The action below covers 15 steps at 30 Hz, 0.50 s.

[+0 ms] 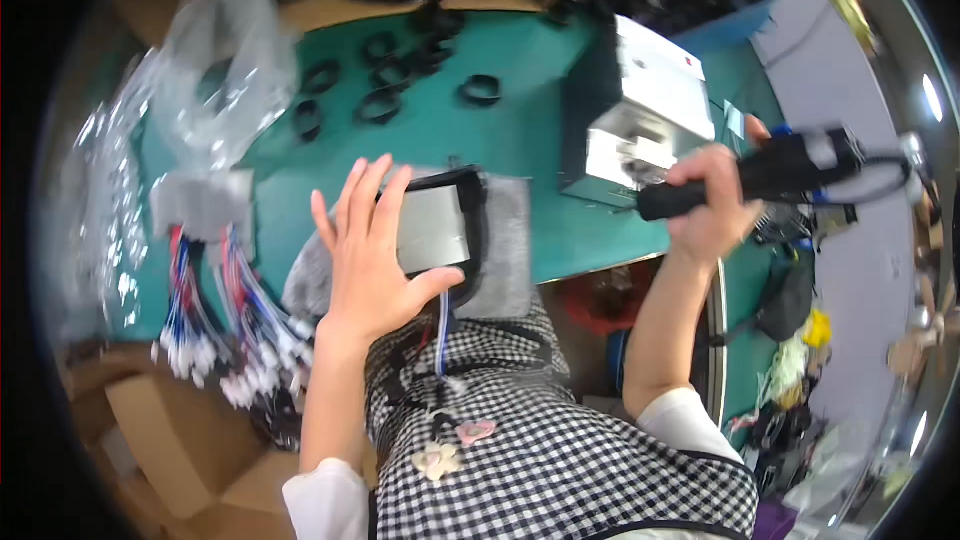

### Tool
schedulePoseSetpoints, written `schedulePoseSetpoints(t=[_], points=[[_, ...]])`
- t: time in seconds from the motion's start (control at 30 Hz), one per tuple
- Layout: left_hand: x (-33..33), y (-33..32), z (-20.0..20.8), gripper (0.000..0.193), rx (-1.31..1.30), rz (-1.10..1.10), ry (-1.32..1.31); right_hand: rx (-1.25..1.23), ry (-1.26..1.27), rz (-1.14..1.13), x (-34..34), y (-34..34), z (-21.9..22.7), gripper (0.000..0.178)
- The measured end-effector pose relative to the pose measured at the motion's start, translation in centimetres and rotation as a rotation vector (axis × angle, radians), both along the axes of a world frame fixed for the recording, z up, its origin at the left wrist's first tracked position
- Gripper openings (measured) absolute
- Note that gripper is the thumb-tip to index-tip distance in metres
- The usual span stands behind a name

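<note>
My left hand (368, 258), fingers stretched and spread, lies against the left side of a black-framed device with a grey rectangular panel (432, 230). Its thumb rests at the lower edge of the frame. The device is on a grey cloth (508, 250), and a few thin wires (443, 335) hang from it towards my apron. On the right, my right hand (715, 195) is wrapped round a black electric screwdriver (790, 168) with a cable at its rear. The tool's tip points left, close to the front of a white and black box (655, 80); motion blur hides whether they touch.
Several black rings (380, 105) are scattered on the green table (520, 140). Clear plastic bags (215, 60) and bundles of wires with white connectors (230, 320) lie left. A blue bin (735, 20) of dark parts stands back right; a cardboard box (165, 430) sits lower left.
</note>
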State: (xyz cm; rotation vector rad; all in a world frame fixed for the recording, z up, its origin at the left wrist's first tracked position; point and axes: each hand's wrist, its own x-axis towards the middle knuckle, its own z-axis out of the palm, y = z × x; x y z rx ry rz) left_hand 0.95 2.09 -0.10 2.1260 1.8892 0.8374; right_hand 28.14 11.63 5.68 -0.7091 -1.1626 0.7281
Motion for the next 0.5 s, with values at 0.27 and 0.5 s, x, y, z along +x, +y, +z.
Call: schedulePoseSetpoints(t=[0.27, 0.5], points=[[-2.2, -1.1, -2.5, 0.078, -0.003, 0.048, -0.072, 0.053, 0.167, 0.474, -10.8, -5.1, 1.3, 0.086], [-2.1, -0.8, -2.6, 0.080, -0.025, 0.029, -0.211, -0.016, 0.067, 0.596, -15.5, -4.3, -0.8, 0.079]])
